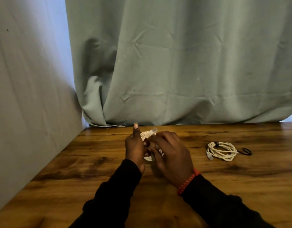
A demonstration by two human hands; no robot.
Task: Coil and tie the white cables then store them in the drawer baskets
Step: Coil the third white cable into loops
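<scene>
Over the wooden surface (92,162), both hands work one white cable (147,134): left hand (135,148) curled round the coil, thumb up, right hand (170,155) pinching it near the plug. To the right a coiled cable (221,151) lies already tied, a spare black tie (244,151) beside it; no drawer baskets in view, so storing remains.

White cable coil (147,137) gripped between left hand (135,148) and right hand (170,155) over wooden table (92,162), tied coil (221,150) well to the right.

L hand (135,149) thumb up, R hand (170,157) fingers curled, both gripping coil (146,134)
</scene>
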